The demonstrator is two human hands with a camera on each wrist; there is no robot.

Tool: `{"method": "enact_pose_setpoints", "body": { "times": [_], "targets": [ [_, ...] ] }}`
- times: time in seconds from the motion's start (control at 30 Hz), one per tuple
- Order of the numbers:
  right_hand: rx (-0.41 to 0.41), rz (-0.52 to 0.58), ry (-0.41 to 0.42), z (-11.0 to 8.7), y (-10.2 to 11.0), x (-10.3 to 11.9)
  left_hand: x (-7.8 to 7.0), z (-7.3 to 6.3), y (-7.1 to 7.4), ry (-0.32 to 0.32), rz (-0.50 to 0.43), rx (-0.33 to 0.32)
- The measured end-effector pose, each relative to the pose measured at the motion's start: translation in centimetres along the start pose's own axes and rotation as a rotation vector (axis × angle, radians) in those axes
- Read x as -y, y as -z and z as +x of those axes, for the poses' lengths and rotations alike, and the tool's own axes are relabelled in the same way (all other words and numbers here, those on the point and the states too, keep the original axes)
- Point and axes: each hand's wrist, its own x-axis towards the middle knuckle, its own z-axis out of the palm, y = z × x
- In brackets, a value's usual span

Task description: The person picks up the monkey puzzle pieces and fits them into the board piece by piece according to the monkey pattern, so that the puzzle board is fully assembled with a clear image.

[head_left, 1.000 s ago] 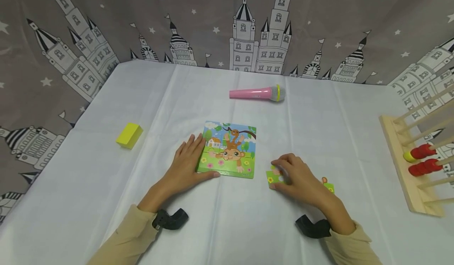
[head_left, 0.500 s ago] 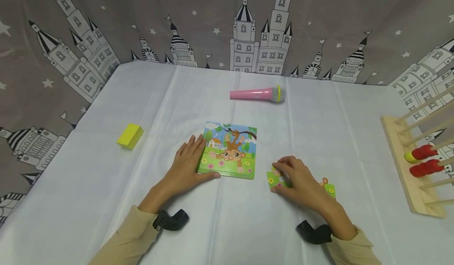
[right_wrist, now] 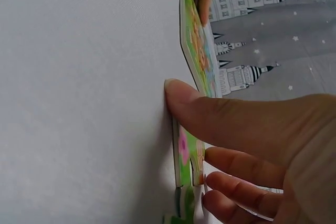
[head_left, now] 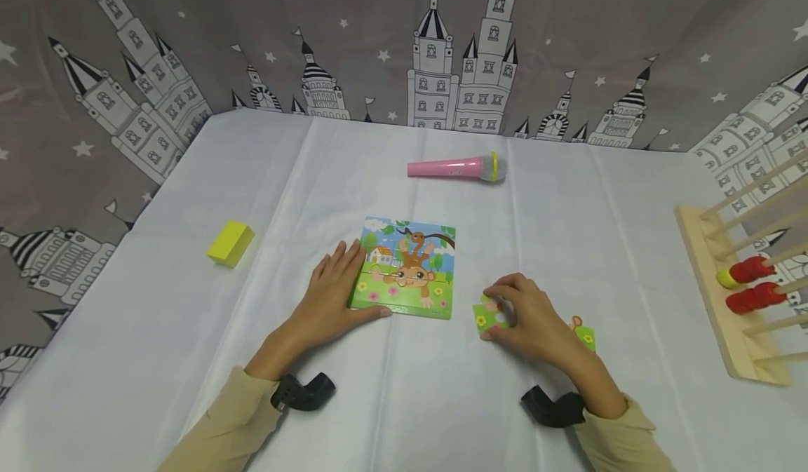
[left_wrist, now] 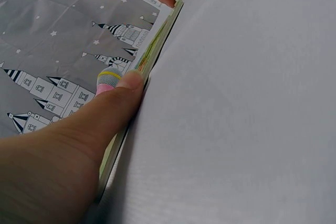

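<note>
The left hand lies with straight fingers along the left edge of a square monkey jigsaw puzzle, its thumb at the near edge. To the puzzle's right, the right hand pinches a green flowered puzzle piece between thumb and fingers, low at the white cloth. Part of that piece is hidden under the hand. Another green puzzle piece shows beyond the right wrist, partly covered. In the right wrist view, green pieces lie close together below the thumb.
A pink toy microphone lies behind the puzzle. At the left is a yellow block. A wooden peg rack with red and yellow beads stands at the right edge. A castle-print curtain hangs behind the table.
</note>
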Motion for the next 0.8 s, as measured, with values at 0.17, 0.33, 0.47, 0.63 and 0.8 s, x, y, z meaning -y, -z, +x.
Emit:
{"method": "enact_pose_setpoints", "body": {
  "times": [0.17, 0.33, 0.47, 0.63, 0.8],
  "targets": [
    [-0.001, 0.003, 0.020, 0.20, -0.08, -0.02, 0.04, -0.03, 0.04, 0.005, 0.003, 0.001],
    [0.004, 0.018, 0.017, 0.28, -0.16, 0.01, 0.08, -0.01, 0.02, 0.002, -0.002, -0.001],
    [0.002, 0.045, 0.008, 0.15, -0.17, -0.06, 0.10, 0.02, -0.03, 0.001, -0.003, -0.001],
    [-0.006, 0.093, 0.004, -0.17, -0.10, -0.20, 0.08, 0.06, -0.10, 0.001, -0.005, -0.002],
    [-0.066, 0.098, 0.025, -0.59, -0.35, -0.38, 0.08, 0.07, -0.10, -0.001, -0.003, -0.004]
  ]
}}
